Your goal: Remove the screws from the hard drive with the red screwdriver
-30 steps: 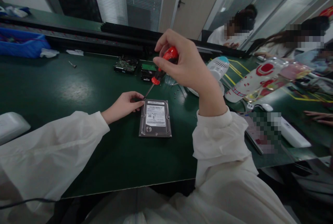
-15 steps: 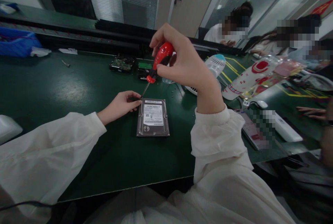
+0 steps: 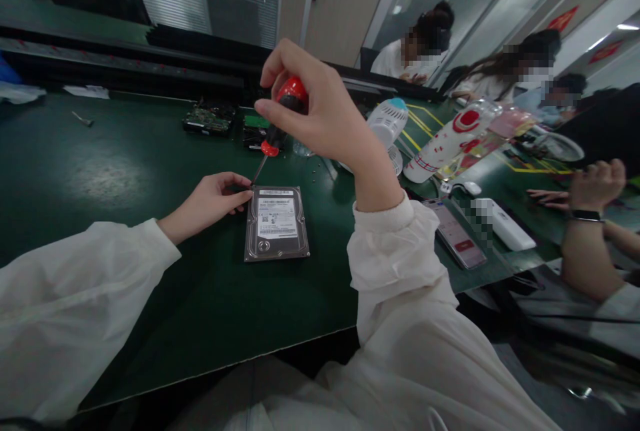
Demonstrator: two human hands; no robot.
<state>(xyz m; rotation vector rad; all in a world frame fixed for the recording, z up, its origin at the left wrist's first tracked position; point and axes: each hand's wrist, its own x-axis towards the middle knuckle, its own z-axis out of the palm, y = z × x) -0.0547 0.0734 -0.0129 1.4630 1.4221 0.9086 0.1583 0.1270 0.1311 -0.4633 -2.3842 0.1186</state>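
Note:
A silver hard drive with a white label lies flat on the green table. My right hand is closed round the handle of a red and black screwdriver, held tilted above the drive. Its tip comes down at the drive's upper left corner. At that same corner are the fingertips of my left hand, thumb against the drive's edge and index finger beside the screwdriver tip. What lies between those fingers, if anything, is too small to make out.
Behind the drive sit two circuit-board parts and several tiny screws. To the right are a white fan, a white and red bottle, a phone and a white power bank. A person's hand shows at far right.
The whole view has shifted, so table objects appear further left. My right hand's grip on the screwdriver has changed, with more of the black handle part showing. My left hand stays at the drive's corner.

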